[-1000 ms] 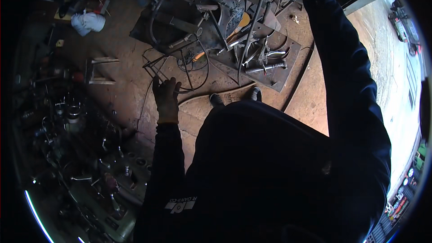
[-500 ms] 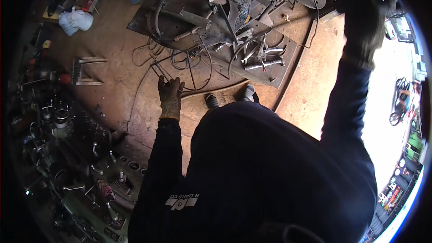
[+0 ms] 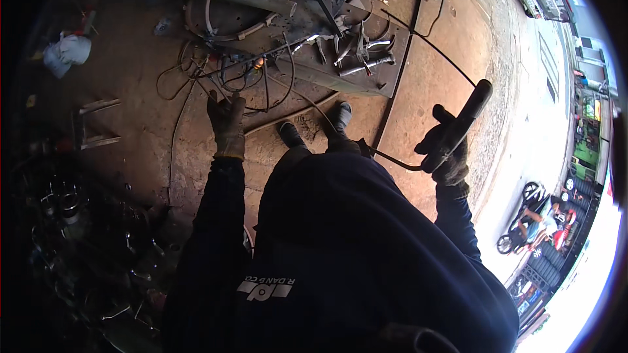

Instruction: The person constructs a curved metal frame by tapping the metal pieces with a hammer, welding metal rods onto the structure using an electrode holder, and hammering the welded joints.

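My left hand (image 3: 227, 121), in a work glove, is closed on the near end of a bent metal rod frame (image 3: 266, 86) with a curved hoop. My gloved right hand (image 3: 448, 150) is wrapped round a dark welding electrode holder (image 3: 475, 99). A thin electrode (image 3: 445, 57) runs from its tip toward the far left. The holder's cable (image 3: 396, 159) leaves below the hand and passes toward my legs. A small orange glow (image 3: 260, 63) shows by the rod frame. Clamp pliers (image 3: 362, 46) and a hammer-like tool (image 3: 367, 65) lie on a metal plate beyond my feet.
Scrap metal, including a pipe (image 3: 261, 3), is heaped at the far side. Loose cable (image 3: 171, 85) coils on the floor. A small metal stand (image 3: 98, 124) is at left, above dark machinery (image 3: 85, 242). Outside at right, a person rides a motorcycle (image 3: 533, 222).
My right hand has come down and nearer from the far right, with the electrode holder now plainly seen. My left hand stays at the rod frame. The view has shifted toward the street.
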Motion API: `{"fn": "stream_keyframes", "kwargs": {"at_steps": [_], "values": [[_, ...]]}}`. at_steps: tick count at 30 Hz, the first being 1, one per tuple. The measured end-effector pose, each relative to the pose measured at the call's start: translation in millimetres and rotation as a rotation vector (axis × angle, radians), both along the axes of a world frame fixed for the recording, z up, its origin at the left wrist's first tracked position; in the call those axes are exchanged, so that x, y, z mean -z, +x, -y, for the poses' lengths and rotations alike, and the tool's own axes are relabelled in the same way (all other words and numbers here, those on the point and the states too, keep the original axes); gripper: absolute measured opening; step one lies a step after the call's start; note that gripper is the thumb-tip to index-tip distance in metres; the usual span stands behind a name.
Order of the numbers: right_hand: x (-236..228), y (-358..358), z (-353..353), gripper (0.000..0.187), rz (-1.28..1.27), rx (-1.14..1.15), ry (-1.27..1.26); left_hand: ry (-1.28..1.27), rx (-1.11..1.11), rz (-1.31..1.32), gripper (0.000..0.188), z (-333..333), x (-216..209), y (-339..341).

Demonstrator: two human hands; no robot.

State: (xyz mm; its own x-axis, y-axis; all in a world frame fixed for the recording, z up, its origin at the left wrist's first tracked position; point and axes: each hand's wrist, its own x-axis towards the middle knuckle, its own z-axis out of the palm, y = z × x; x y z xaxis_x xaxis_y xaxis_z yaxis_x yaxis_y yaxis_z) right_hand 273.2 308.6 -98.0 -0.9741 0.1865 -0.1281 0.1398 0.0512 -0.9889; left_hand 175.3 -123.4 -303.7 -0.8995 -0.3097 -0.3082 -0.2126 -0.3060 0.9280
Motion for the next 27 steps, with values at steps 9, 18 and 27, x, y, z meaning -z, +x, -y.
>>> {"fn": "stream_keyframes", "kwargs": {"at_steps": [9,18,27], "values": [[19,4,23,0.056,0.29,-0.076,0.067,-0.111,-0.051,-0.087,0.094,10,14,-14],[39,-13,31,0.048,0.219,-0.222,0.24,0.15,-0.087,-0.146,0.084,22,10,-5],[51,-14,27,0.043,0.164,-0.227,0.338,-0.106,-0.145,-0.074,0.078,3,-34,-8]]}}
